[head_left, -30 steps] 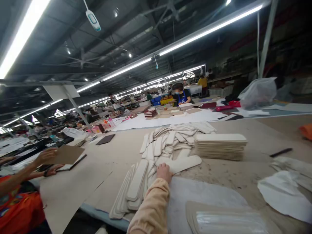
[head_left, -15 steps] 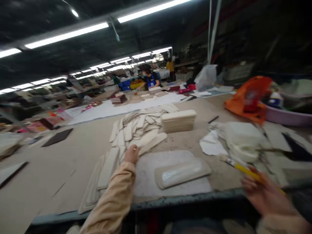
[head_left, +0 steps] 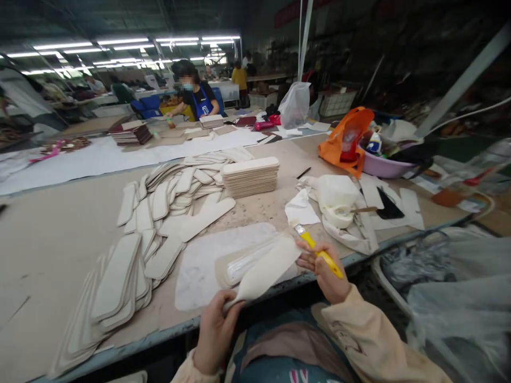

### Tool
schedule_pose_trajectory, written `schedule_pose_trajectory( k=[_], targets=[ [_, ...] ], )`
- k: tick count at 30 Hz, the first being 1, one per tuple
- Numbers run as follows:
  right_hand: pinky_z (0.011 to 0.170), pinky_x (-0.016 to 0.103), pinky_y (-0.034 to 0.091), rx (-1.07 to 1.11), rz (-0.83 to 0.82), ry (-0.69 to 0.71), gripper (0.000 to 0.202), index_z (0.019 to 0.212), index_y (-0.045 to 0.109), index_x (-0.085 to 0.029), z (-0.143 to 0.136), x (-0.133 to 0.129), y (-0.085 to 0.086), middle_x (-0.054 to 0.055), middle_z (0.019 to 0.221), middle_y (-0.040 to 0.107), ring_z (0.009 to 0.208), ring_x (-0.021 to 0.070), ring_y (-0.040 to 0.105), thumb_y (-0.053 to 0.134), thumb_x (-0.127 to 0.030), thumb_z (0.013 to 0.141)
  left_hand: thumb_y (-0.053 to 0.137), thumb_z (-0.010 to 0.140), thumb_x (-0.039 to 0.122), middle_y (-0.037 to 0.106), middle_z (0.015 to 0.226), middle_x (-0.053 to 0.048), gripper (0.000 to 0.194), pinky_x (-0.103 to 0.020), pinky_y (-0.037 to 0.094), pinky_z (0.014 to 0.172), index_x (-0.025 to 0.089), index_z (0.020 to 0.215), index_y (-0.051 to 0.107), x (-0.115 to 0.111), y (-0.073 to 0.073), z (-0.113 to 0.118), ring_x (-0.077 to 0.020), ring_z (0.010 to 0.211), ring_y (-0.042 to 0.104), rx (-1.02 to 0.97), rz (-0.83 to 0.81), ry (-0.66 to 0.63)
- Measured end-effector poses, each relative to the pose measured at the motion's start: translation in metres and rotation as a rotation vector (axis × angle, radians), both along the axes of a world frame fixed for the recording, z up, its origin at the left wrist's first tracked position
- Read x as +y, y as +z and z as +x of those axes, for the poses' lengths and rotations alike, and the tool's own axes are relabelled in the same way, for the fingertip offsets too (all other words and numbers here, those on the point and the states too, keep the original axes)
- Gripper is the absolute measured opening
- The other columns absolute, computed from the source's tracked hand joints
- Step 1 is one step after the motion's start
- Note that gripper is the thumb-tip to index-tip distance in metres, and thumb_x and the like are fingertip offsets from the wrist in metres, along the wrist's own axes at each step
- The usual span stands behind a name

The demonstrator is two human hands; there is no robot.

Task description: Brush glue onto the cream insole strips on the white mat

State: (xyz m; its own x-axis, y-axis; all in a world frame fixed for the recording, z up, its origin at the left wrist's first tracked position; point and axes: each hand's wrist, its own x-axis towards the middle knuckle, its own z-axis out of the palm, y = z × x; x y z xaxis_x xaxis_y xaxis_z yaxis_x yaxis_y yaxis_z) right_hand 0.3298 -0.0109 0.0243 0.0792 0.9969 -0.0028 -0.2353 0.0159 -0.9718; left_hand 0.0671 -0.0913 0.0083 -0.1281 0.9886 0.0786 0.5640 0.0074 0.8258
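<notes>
My left hand (head_left: 219,324) pinches the near end of a long cream panel with rounded ends (head_left: 265,268), which is tilted over the table edge. A yellow-handled brush (head_left: 319,252) is gripped in my right hand (head_left: 329,274), bristles pointing away from me. The fingers of that hand are at the panel's far end; whether they press on it I cannot tell. Beneath the panel, a shiny, wet-looking piece (head_left: 239,266) lies on a white sheet (head_left: 191,276), partly covered. To the left, similar panels (head_left: 115,276) lie fanned out in overlapping rows.
A neat stack of panels (head_left: 250,178) stands mid-table. Right of it are a white tub (head_left: 337,199) with a stick in it, an orange bag (head_left: 345,141) and a purple basin (head_left: 385,166). Across the table, a co-worker in a blue apron (head_left: 202,103) is working.
My left hand has come from the loose panels toward me, now with a panel in it. My right hand and the brush have moved in to the panel's far end. The view has turned right.
</notes>
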Motion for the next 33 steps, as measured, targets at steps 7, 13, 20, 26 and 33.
schedule_pose_trajectory(
  k=[7,13,20,26,33],
  targets=[
    [0.065,0.033,0.053,-0.215,0.136,-0.094,0.041,0.085,0.039,-0.025,0.004,0.002,-0.027,0.005,0.092,0.068,0.067,0.0161,0.061,0.075,-0.033,0.067,0.072,0.066,0.038,0.063,0.083,-0.002,0.033,-0.029,0.047,0.066,0.022,0.089,0.056,-0.009,-0.014,0.023,-0.0177,0.074,0.058,-0.475,-0.159,0.066],
    [0.071,0.035,0.051,-0.509,0.209,-0.225,0.036,0.086,0.042,-0.023,0.001,0.013,-0.046,0.001,0.079,0.063,0.070,0.0189,0.062,0.070,-0.040,0.071,0.069,0.069,0.034,0.062,0.080,0.000,0.049,-0.025,0.047,0.065,0.019,0.111,0.049,0.014,-0.015,0.011,-0.0131,0.071,0.060,-0.751,-0.183,0.247],
    [0.068,0.031,0.046,-0.828,0.217,-0.248,0.021,0.083,0.050,-0.023,-0.012,0.038,-0.038,0.002,0.079,0.063,0.069,0.0188,0.060,0.062,-0.039,0.077,0.070,0.065,0.039,0.058,0.060,0.006,0.053,-0.025,0.043,0.054,0.017,0.108,0.047,0.061,-0.019,-0.010,-0.0120,0.053,0.056,-0.283,-0.160,0.324],
    [0.065,0.030,0.045,-0.876,0.267,-0.211,0.021,0.082,0.053,-0.022,-0.018,0.046,-0.050,0.001,0.074,0.062,0.068,0.0182,0.060,0.062,-0.040,0.077,0.067,0.066,0.040,0.060,0.060,0.005,0.053,-0.026,0.042,0.056,0.017,0.110,0.048,0.066,-0.027,-0.015,-0.0151,0.057,0.059,-0.088,-0.192,0.322],
    [0.068,0.031,0.047,-0.928,0.426,-0.164,0.016,0.084,0.053,-0.022,-0.012,0.053,-0.071,0.001,0.076,0.062,0.071,0.0188,0.060,0.059,-0.037,0.081,0.065,0.067,0.040,0.059,0.059,0.006,0.053,-0.028,0.043,0.063,0.017,0.112,0.047,0.065,-0.035,-0.018,-0.0161,0.060,0.060,-0.013,-0.237,0.318]
  ],
)
